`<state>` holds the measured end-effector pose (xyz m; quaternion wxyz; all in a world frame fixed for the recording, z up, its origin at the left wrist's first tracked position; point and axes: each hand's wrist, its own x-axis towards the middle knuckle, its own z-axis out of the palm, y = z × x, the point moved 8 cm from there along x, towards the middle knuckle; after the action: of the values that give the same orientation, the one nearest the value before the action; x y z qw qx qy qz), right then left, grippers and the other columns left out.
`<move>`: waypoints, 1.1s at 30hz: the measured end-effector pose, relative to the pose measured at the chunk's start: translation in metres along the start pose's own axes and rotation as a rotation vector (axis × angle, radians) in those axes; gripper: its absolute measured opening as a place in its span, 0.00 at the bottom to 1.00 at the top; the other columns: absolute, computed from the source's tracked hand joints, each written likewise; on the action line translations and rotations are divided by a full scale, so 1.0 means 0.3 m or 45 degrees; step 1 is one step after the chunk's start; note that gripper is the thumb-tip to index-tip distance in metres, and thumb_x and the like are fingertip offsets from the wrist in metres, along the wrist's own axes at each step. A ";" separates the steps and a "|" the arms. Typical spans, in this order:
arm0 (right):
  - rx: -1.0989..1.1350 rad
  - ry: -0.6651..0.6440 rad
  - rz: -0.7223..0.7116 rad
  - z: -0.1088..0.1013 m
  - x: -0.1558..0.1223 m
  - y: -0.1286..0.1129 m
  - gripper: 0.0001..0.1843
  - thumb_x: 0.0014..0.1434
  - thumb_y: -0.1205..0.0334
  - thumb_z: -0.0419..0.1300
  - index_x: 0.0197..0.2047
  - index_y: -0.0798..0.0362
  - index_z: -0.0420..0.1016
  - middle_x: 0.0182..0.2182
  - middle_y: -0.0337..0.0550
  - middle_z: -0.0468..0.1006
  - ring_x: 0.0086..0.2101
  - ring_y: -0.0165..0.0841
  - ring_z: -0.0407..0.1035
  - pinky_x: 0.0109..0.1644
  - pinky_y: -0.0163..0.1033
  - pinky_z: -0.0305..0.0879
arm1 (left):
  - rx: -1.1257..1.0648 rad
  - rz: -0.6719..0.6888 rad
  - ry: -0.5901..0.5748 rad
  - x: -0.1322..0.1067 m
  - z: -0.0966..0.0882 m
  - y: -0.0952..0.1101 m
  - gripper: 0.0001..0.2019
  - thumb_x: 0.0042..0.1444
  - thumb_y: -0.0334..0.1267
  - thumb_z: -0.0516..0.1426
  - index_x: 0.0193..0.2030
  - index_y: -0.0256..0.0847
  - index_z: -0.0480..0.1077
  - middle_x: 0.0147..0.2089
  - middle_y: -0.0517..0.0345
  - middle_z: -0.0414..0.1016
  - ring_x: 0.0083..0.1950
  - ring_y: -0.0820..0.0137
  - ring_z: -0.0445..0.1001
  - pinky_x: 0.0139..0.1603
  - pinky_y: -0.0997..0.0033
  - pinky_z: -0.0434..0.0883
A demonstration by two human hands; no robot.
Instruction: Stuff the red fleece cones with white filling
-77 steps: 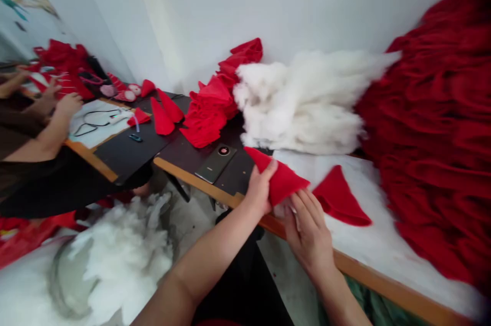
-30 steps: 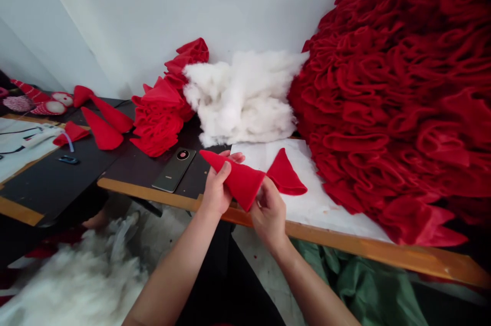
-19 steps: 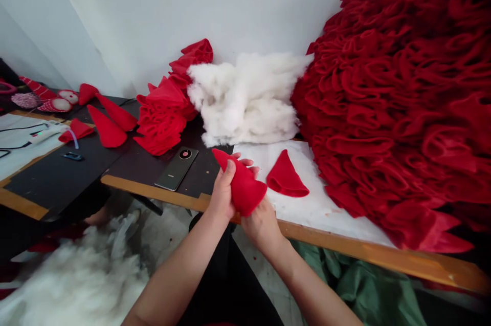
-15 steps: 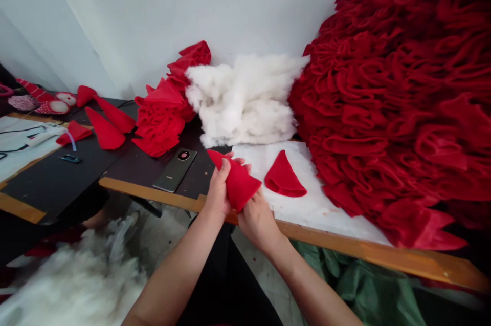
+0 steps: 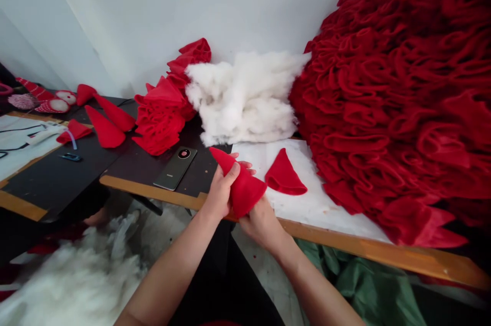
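Note:
A red felt cone hat [image 5: 247, 190] is held over the table's front edge, its tip pointing up and left and its wide opening toward me. My left hand [image 5: 221, 192] is closed around its side, thumb on top and fingertips showing beyond the far edge. My right hand [image 5: 263, 223] reaches into the opening from below; the hat hides its fingers and anything in them. Just to the right, a second red cone hat [image 5: 286, 173] lies on white paper [image 5: 330, 208]. Behind both sits a heap of white stuffing [image 5: 245, 101].
A huge pile of red hats [image 5: 402, 101] rises on the right, a smaller stack [image 5: 161, 116] at left. A phone [image 5: 175, 168] lies left of my hands. Filled red cones [image 5: 105, 127] stand farther left. More loose stuffing [image 5: 76, 275] is low at left, green sheeting [image 5: 379, 285] under the table.
My right hand has gone deeper into the hat's opening. The hat has shifted slightly right, and my left thumb now lies farther across its side.

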<state>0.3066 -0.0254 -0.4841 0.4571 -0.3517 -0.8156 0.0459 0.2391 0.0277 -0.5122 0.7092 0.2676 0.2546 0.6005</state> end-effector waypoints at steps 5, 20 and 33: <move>0.209 0.052 0.382 -0.033 -0.041 0.065 0.14 0.52 0.73 0.49 0.41 0.55 0.69 0.28 0.42 0.75 0.26 0.36 0.71 0.28 0.37 0.71 | -0.074 -0.011 -0.066 0.019 -0.010 0.015 0.19 0.49 0.41 0.64 0.47 0.38 0.69 0.41 0.51 0.77 0.49 0.58 0.75 0.53 0.59 0.69; 0.182 0.090 0.137 -0.019 -0.019 0.012 0.25 0.50 0.74 0.50 0.52 0.56 0.69 0.40 0.51 0.78 0.38 0.45 0.74 0.39 0.48 0.75 | -0.103 -0.092 0.021 -0.001 0.012 -0.041 0.18 0.49 0.45 0.64 0.43 0.39 0.68 0.30 0.58 0.74 0.43 0.61 0.77 0.50 0.59 0.70; -0.062 0.361 0.073 -0.094 -0.062 -0.025 0.18 0.61 0.72 0.52 0.53 0.53 0.69 0.44 0.53 0.75 0.46 0.43 0.71 0.48 0.48 0.72 | -0.240 -0.079 0.154 0.014 -0.006 -0.035 0.18 0.45 0.39 0.65 0.41 0.39 0.66 0.33 0.60 0.74 0.38 0.64 0.78 0.50 0.60 0.71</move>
<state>0.3308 -0.0495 -0.4781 0.5574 -0.3889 -0.7334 -0.0110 0.2461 0.0307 -0.5207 0.7328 0.1549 0.2477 0.6146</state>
